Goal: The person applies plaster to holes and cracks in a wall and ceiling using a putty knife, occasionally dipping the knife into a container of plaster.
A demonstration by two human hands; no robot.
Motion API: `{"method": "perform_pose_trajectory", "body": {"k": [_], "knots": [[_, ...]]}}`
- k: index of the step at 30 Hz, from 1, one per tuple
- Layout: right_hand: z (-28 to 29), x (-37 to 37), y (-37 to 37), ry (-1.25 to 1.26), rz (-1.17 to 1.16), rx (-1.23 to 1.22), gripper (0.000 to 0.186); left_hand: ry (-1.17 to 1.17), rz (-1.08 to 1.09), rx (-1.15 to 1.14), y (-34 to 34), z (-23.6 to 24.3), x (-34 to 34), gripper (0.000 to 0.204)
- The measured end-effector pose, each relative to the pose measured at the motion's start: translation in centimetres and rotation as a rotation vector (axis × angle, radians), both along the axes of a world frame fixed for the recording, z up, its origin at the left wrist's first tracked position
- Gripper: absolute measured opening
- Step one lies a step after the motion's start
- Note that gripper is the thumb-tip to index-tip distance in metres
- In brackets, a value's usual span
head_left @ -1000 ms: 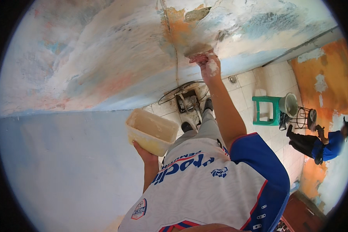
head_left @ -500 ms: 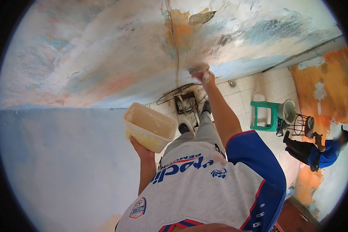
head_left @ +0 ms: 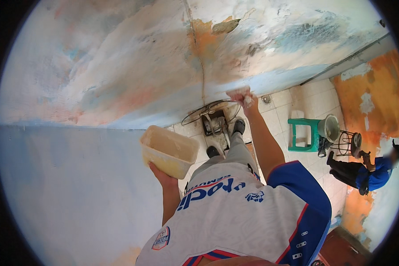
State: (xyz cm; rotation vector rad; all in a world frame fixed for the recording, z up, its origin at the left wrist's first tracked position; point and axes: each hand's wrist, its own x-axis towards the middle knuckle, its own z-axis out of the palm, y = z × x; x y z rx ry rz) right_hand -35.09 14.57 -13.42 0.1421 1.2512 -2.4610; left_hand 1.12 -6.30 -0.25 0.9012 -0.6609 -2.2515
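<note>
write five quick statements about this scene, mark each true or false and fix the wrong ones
1. The left hand holds a tan plastic tub. True.
2. The right hand is empty. False: it holds a flat thing, too blurred to identify.
3. A green stool stands on the tiled floor to the right of the wearer's legs. True.
4. The other person at the far right wears a yellow shirt. False: the shirt is blue.
5. The wall on the right is solid green. False: it shows orange with pale patches.
</note>
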Motion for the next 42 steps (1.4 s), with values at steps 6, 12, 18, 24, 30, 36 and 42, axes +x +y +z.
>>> {"method": "perform_pose_trajectory", "body": {"k": [6, 12, 18, 24, 30, 36, 42], "knots": [[-6.1, -5.9, 1.2, -0.123, -0.168, 0.315, 0.017, -0.052, -0.069, -0.053, 0.3, -1.4, 0.1, 0.071], [20.4, -6.1, -2.1, 0.269, -0.162, 0.048, 0.016, -0.023, -0.1, -0.04, 1.1, -0.6, -0.1, 0.067], [24.1, -2.2, 1.4, 0.252, -0.26, -0.043, 0.008, -0.032, -0.063, 0.018, 0.8, -1.0, -0.8, 0.066], [1.9, -0.8, 0.1, 0.116, -0.123, 0.101, 0.031, 0.016, -0.072, 0.026, 1.0, -0.7, 0.1, 0.065], [15.7, -4.4, -5.4, 0.319, -0.28, -0.074, 0.013, -0.012, -0.076, -0.041, 0.7, -1.6, 2.6, 0.067], [28.9, -1.5, -2.1, 0.369, -0.201, -0.039, 0.019, -0.003, -0.047, -0.056, 0.9, -0.7, 1.2, 0.068], [12.5, -2.6, 0.8, 0.176, -0.403, 0.133, 0.03, 0.052, -0.011, -0.02, 0.7, -0.3, -0.4, 0.068]]}}
